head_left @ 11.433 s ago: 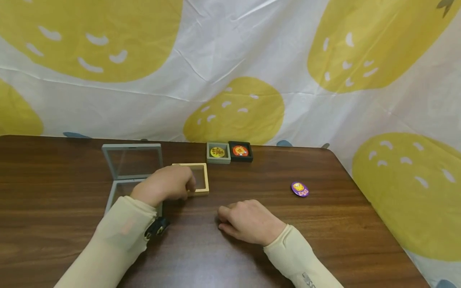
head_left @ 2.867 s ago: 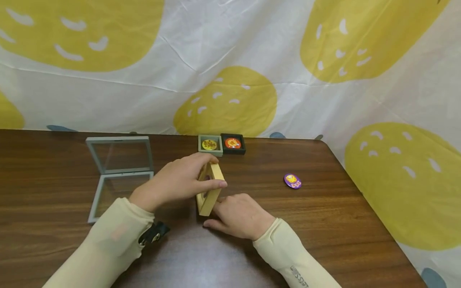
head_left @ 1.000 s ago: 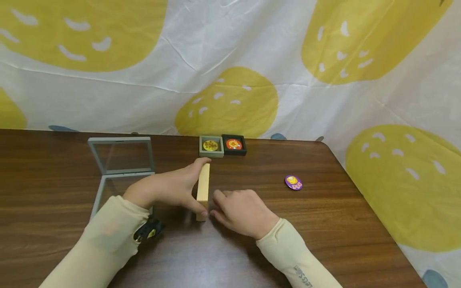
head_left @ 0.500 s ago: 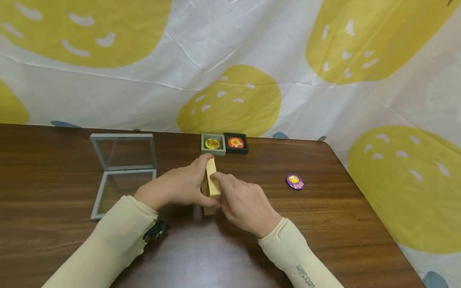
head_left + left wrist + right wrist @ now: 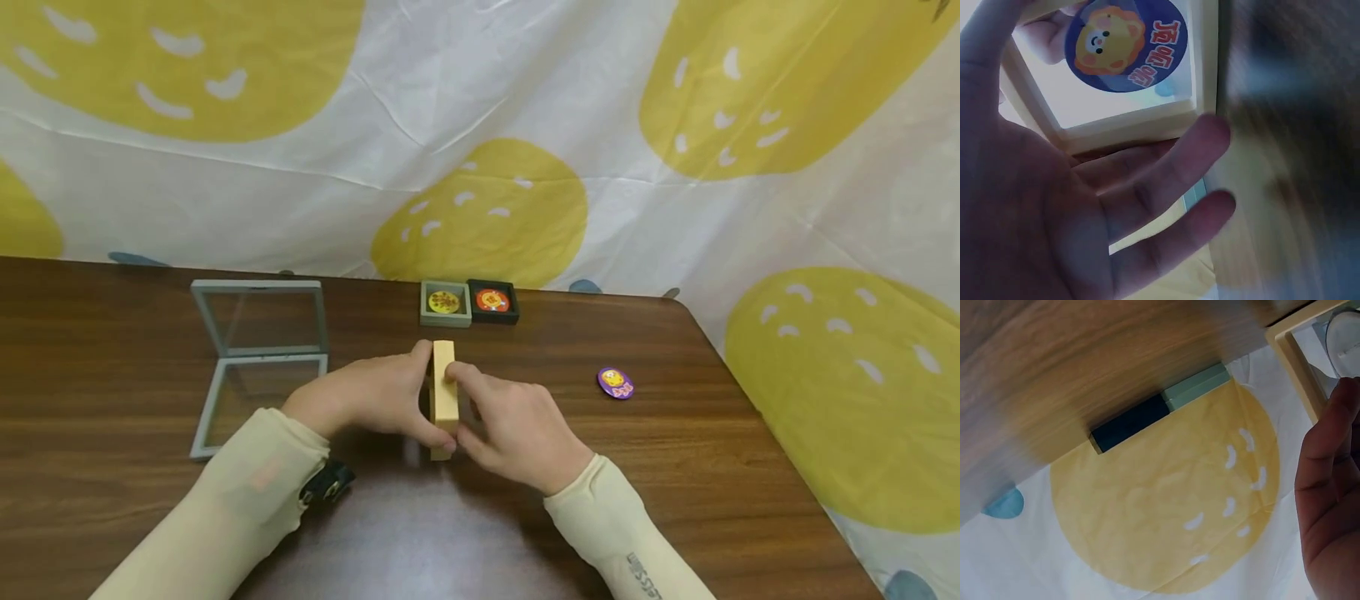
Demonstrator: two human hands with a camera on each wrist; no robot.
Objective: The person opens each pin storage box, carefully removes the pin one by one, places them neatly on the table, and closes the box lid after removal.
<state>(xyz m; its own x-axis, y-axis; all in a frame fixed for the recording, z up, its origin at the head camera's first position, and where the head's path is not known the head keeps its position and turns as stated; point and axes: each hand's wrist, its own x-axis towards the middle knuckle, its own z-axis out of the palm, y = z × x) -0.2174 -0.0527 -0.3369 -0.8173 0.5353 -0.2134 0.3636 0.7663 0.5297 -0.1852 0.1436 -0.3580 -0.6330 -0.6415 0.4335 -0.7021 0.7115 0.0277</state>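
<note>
A light wooden display frame point(image 5: 446, 387) stands on edge between both hands. My left hand point(image 5: 360, 396) grips it from the left, thumb at the near end and fingers toward the far end. The left wrist view shows a round dark blue badge point(image 5: 1116, 47) with a lion face and lettering held in the frame's transparent pane. My right hand point(image 5: 525, 429) holds the frame from the right, index finger on its upper edge and thumb low near its near end. In the right wrist view the badge's plain back point(image 5: 1346, 350) shows close by the fingertips.
A larger grey display frame point(image 5: 206, 417) lies opened at the left, lid raised. At the back, a small grey-green frame point(image 5: 424, 320) with a yellow badge adjoins a black frame point(image 5: 491, 318) with a red one. A purple badge point(image 5: 616, 383) lies right on the wooden table point(image 5: 712, 450).
The wooden frame lay flat 11.4 s ago and now stands on edge in my left hand. Within the last second my right hand has come onto it, index finger on its upper edge.
</note>
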